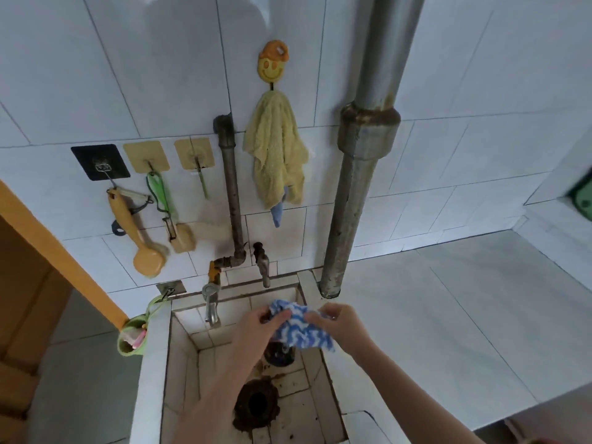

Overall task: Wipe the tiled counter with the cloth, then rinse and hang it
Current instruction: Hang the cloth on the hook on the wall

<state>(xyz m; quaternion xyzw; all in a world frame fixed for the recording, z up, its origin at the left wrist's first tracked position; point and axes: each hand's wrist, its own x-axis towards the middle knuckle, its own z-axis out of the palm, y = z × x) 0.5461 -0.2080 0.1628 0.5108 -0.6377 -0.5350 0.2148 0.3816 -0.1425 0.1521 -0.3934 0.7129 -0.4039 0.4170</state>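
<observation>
A blue-and-white zigzag cloth (302,330) is bunched between both hands above the tiled sink basin (153,347). My left hand (256,328) grips its left end, fingers curled into the fabric. My right hand (339,322) pinches the right end. The cloth hangs just below and in front of the right tap (263,264); no water is seen running. The white tiled counter (464,315) stretches to the right of the sink.
A second tap (210,304) juts over the basin's left side. A yellow towel (277,149) hangs from a smiley hook (272,60). Brushes and a peeler hang on wall hooks (145,157) at left. A thick pipe (358,174) stands beside the sink. The drain (256,402) is dark.
</observation>
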